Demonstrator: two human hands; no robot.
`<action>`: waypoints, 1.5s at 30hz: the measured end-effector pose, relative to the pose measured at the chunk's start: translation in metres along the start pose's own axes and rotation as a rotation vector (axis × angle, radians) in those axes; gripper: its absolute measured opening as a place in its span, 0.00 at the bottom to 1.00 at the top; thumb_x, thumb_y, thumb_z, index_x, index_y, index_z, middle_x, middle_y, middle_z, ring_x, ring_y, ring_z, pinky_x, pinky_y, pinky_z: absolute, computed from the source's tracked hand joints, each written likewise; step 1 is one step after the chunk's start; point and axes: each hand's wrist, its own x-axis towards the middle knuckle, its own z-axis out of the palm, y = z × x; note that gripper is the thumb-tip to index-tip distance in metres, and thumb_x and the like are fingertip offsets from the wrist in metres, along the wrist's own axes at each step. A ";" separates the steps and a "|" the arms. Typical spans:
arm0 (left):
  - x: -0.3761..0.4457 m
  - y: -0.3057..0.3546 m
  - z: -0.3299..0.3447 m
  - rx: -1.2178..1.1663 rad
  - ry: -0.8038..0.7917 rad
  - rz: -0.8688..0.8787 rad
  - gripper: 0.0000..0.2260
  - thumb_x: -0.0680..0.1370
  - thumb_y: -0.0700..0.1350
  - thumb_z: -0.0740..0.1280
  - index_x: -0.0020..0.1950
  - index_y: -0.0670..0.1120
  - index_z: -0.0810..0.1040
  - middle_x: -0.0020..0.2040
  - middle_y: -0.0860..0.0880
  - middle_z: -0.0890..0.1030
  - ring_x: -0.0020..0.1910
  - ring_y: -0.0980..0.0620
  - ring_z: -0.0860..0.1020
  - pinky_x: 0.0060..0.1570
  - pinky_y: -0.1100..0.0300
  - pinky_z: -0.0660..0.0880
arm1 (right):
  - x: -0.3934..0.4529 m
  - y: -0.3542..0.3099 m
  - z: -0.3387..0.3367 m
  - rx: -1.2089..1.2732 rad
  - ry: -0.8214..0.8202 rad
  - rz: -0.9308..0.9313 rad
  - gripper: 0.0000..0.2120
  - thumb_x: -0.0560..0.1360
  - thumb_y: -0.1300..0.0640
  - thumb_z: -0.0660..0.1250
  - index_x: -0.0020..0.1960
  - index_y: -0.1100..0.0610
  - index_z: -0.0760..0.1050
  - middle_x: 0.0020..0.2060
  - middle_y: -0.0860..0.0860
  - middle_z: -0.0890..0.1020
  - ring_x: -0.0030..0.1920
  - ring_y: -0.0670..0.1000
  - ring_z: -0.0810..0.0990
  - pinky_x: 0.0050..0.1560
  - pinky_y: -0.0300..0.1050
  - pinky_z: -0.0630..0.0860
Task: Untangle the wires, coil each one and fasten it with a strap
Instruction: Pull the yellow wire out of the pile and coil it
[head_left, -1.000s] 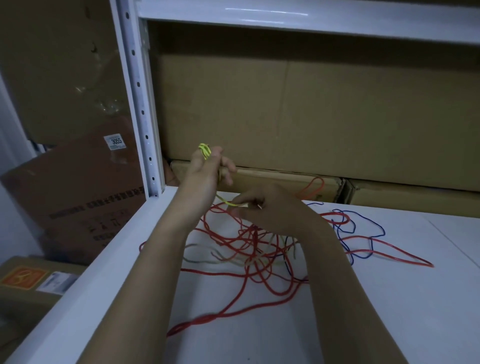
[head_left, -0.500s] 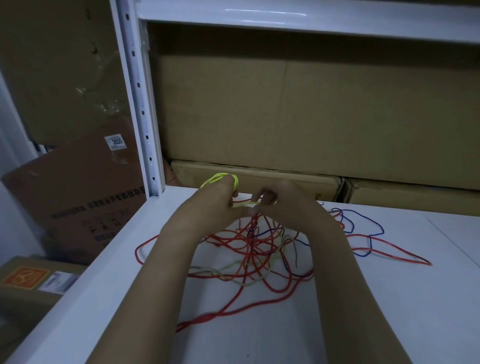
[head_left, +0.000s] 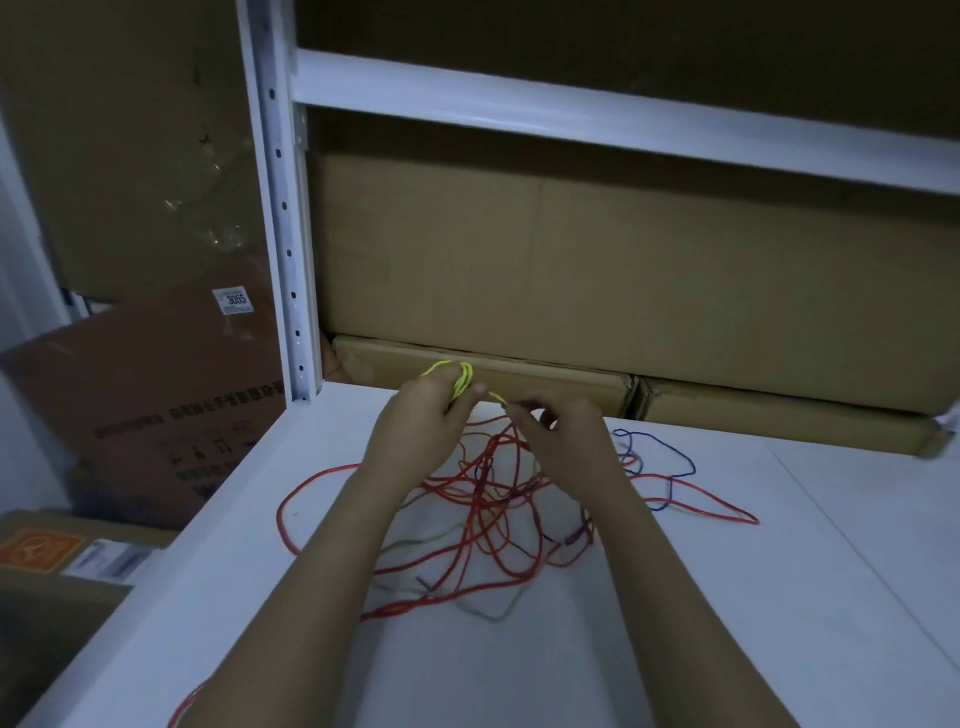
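Note:
A small coil of yellow-green wire (head_left: 461, 378) is wound round the fingers of my left hand (head_left: 423, 426), which grips it above the white shelf (head_left: 779, 597). My right hand (head_left: 563, 441) pinches the loose yellow end close beside the left hand. Under both hands lies a tangle of red wire (head_left: 483, 519), with a blue wire (head_left: 670, 457) looping to the right and a pale grey wire (head_left: 488, 613) at the front. No strap is visible.
Flat cardboard boxes (head_left: 545, 374) line the back of the shelf, with a large box (head_left: 623, 270) above them. A white perforated upright (head_left: 283, 208) stands at the left. More cartons (head_left: 156, 405) lean beyond the shelf's left edge.
My left hand came down from its raised position and met my right hand low over the tangle. The yellow coil on its fingers has grown. The camera tilted down a little.

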 end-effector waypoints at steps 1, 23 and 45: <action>0.001 0.007 -0.005 -0.007 0.016 0.002 0.13 0.81 0.48 0.62 0.38 0.44 0.68 0.29 0.50 0.67 0.29 0.51 0.67 0.30 0.54 0.64 | -0.002 -0.006 -0.003 -0.022 0.055 -0.037 0.07 0.78 0.58 0.66 0.51 0.56 0.82 0.44 0.46 0.82 0.34 0.40 0.73 0.36 0.28 0.65; -0.010 0.071 -0.088 0.009 0.132 -0.099 0.15 0.81 0.51 0.60 0.40 0.42 0.69 0.32 0.46 0.72 0.32 0.47 0.70 0.32 0.54 0.64 | -0.036 -0.019 -0.046 0.034 -0.103 0.266 0.15 0.79 0.52 0.64 0.46 0.62 0.82 0.40 0.51 0.81 0.43 0.49 0.76 0.46 0.43 0.70; -0.020 0.100 -0.101 0.016 -0.100 -0.137 0.15 0.82 0.49 0.60 0.40 0.42 0.73 0.34 0.46 0.74 0.34 0.47 0.71 0.34 0.57 0.64 | 0.006 -0.084 -0.098 -0.046 -0.212 0.264 0.10 0.80 0.63 0.60 0.40 0.61 0.70 0.31 0.54 0.74 0.30 0.51 0.73 0.31 0.40 0.74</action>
